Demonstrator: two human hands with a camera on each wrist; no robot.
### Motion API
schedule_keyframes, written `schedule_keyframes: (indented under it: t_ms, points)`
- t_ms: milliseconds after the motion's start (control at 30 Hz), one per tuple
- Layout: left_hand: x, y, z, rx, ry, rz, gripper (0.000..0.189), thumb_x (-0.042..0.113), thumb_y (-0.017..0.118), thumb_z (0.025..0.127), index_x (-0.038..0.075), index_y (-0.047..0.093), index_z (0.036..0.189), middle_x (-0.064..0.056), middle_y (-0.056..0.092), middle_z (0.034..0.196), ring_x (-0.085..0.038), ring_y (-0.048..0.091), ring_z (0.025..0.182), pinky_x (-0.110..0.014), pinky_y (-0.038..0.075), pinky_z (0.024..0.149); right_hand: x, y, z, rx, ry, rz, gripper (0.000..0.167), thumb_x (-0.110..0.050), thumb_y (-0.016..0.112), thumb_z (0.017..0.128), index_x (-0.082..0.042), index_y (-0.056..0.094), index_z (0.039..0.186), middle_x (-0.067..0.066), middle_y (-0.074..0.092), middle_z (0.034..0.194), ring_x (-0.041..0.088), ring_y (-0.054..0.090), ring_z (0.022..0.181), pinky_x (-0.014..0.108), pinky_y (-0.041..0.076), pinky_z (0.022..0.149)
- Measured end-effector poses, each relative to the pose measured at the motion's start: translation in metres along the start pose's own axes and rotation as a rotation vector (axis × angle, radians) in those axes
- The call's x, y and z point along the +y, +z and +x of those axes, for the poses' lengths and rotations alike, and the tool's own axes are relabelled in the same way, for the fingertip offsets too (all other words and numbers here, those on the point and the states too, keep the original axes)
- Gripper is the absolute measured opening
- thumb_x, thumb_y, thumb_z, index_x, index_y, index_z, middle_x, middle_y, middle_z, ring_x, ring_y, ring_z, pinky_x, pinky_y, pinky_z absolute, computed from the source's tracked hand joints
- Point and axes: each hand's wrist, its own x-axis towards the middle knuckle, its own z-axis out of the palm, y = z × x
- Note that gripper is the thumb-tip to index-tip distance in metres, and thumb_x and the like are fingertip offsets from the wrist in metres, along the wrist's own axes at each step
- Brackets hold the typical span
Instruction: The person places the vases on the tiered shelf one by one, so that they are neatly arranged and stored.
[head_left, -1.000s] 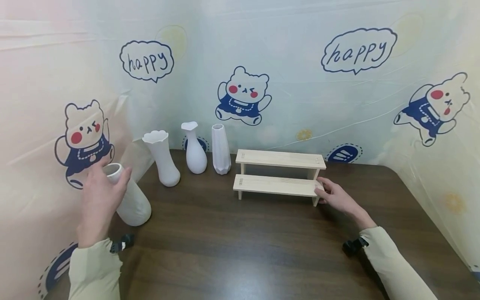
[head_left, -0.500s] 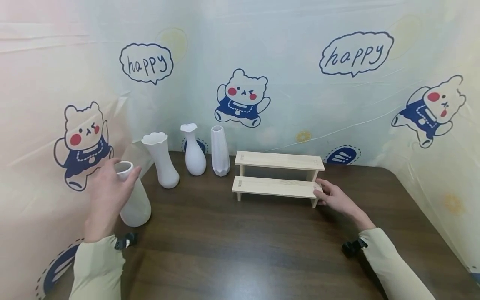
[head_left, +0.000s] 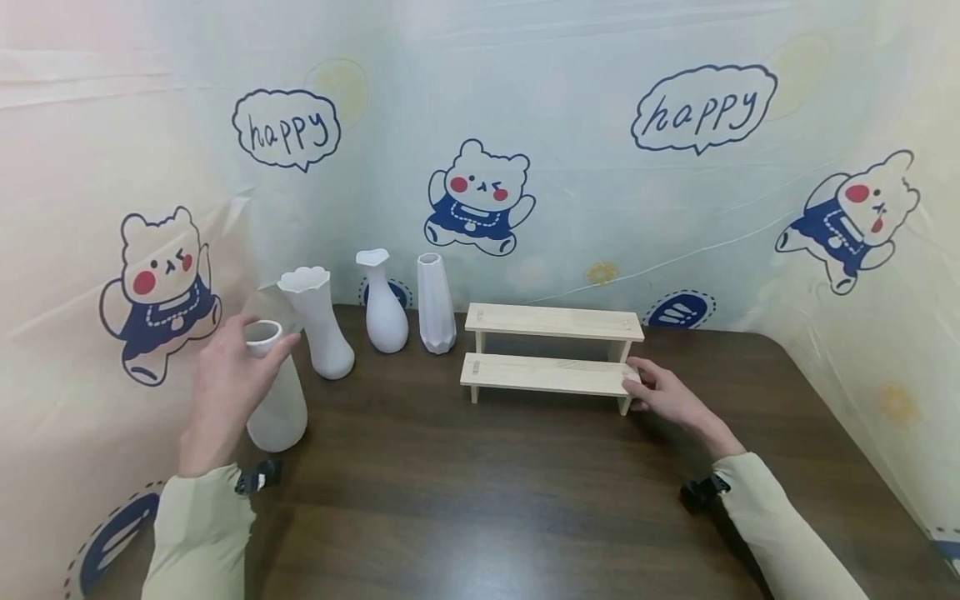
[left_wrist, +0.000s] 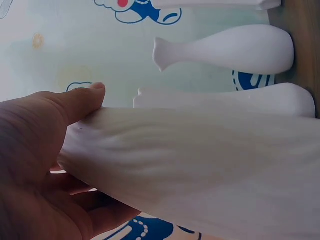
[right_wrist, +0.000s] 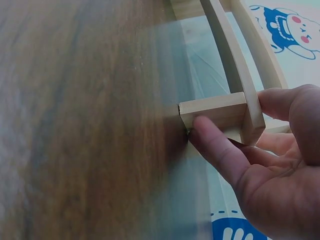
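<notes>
Your left hand point(head_left: 231, 373): gripped one white vase point(head_left: 282, 410) near its rim, fingers seemingly curled. Your right hand point(head_left: 669, 395): pinched one two-tier wooden stand point(head_left: 540, 373).

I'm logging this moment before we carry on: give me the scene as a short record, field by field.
Left grip: holds the nearest vase near its rim
Right grip: holds the wooden shelf at the right end of its lower tier
Table, left of the wooden shelf: scalloped-rim vase, flared-neck vase, faceted vase, all standing
Vase colour: white
Unclear: whether the nearest vase touches the table
</notes>
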Motion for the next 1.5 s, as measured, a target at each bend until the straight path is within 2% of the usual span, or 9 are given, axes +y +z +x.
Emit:
schedule_keyframes:
  t_ms: [100, 300, 433, 667, 767, 967, 1167, 1300, 1500]
  points:
    - [0.004, 0.002, 0.001, -0.002, -0.006, -0.004, 0.076, 0.054, 0.061, 0.09, -0.002, 0.045, 0.139, -0.028, 0.056, 0.122, -0.043, 0.055, 0.1, -0.059, 0.053, 0.078, 0.003, 0.001, 0.0, 0.002, -0.001, 0.028, 0.066, -0.03, 0.051, 0.102, -0.002, 0.02, 0.154, 0.035, 0.04, 0.143, 0.037, 0.056, 0.117, 0.042, 0.059, 0.087]
    - [0.014, 0.005, 0.005, 0.054, 0.044, -0.044, 0.068, 0.047, 0.066, 0.089, 0.0, 0.05, 0.136, -0.028, 0.06, 0.12, -0.043, 0.057, 0.097, -0.058, 0.053, 0.076, 0.004, 0.003, 0.0, 0.02, 0.01, 0.038, 0.066, -0.032, 0.052, 0.102, -0.003, 0.022, 0.153, 0.034, 0.039, 0.144, 0.037, 0.056, 0.119, 0.042, 0.058, 0.088]
    - [0.022, 0.006, 0.007, 0.076, 0.042, -0.064, 0.068, 0.051, 0.067, 0.087, 0.004, 0.053, 0.134, -0.026, 0.062, 0.118, -0.042, 0.059, 0.094, -0.055, 0.054, 0.072, 0.004, 0.003, 0.001, 0.02, 0.007, 0.031, 0.066, -0.032, 0.052, 0.102, -0.003, 0.023, 0.153, 0.034, 0.039, 0.144, 0.037, 0.056, 0.118, 0.042, 0.058, 0.088]
    - [0.04, 0.005, 0.01, 0.026, 0.029, -0.108, 0.076, 0.062, 0.062, 0.085, 0.009, 0.051, 0.139, -0.023, 0.057, 0.131, -0.044, 0.057, 0.105, -0.06, 0.054, 0.079, 0.003, 0.002, 0.003, 0.018, -0.001, 0.027, 0.064, -0.03, 0.052, 0.102, -0.003, 0.024, 0.152, 0.034, 0.04, 0.143, 0.037, 0.056, 0.118, 0.044, 0.058, 0.089]
    - [0.048, 0.006, 0.009, 0.029, 0.035, -0.103, 0.077, 0.064, 0.062, 0.084, 0.009, 0.053, 0.138, -0.024, 0.057, 0.129, -0.042, 0.055, 0.105, -0.059, 0.054, 0.078, 0.003, 0.002, 0.003, 0.012, -0.001, 0.024, 0.064, -0.031, 0.052, 0.102, -0.003, 0.024, 0.152, 0.034, 0.042, 0.142, 0.037, 0.057, 0.117, 0.043, 0.058, 0.089]
    - [0.072, 0.008, 0.012, 0.069, 0.09, -0.114, 0.072, 0.064, 0.065, 0.082, 0.013, 0.057, 0.134, -0.023, 0.064, 0.12, -0.04, 0.06, 0.096, -0.051, 0.055, 0.07, 0.004, 0.003, 0.004, 0.018, 0.013, 0.05, 0.063, -0.03, 0.052, 0.102, -0.003, 0.025, 0.152, 0.034, 0.042, 0.142, 0.037, 0.058, 0.116, 0.043, 0.058, 0.088]
    - [0.098, 0.011, 0.016, 0.095, 0.131, -0.168, 0.07, 0.061, 0.067, 0.082, 0.009, 0.059, 0.129, -0.022, 0.066, 0.118, -0.038, 0.062, 0.093, -0.053, 0.056, 0.072, 0.004, 0.005, 0.006, 0.001, 0.001, 0.083, 0.064, -0.031, 0.053, 0.101, -0.003, 0.025, 0.152, 0.035, 0.043, 0.141, 0.036, 0.058, 0.116, 0.043, 0.058, 0.088]
    - [0.115, 0.019, 0.019, 0.085, 0.161, -0.215, 0.069, 0.058, 0.069, 0.082, 0.008, 0.059, 0.13, -0.02, 0.067, 0.119, -0.036, 0.064, 0.094, -0.052, 0.057, 0.075, 0.004, 0.001, 0.004, 0.028, 0.01, 0.082, 0.061, -0.029, 0.053, 0.102, -0.003, 0.027, 0.151, 0.034, 0.045, 0.139, 0.036, 0.058, 0.115, 0.044, 0.058, 0.087]
    - [0.141, 0.029, 0.021, 0.038, 0.171, -0.245, 0.067, 0.055, 0.069, 0.084, 0.011, 0.057, 0.132, -0.018, 0.068, 0.118, -0.034, 0.067, 0.093, -0.052, 0.06, 0.075, 0.005, 0.0, 0.003, 0.009, 0.018, 0.087, 0.062, -0.028, 0.053, 0.101, -0.003, 0.026, 0.151, 0.034, 0.045, 0.138, 0.037, 0.059, 0.115, 0.044, 0.058, 0.087]
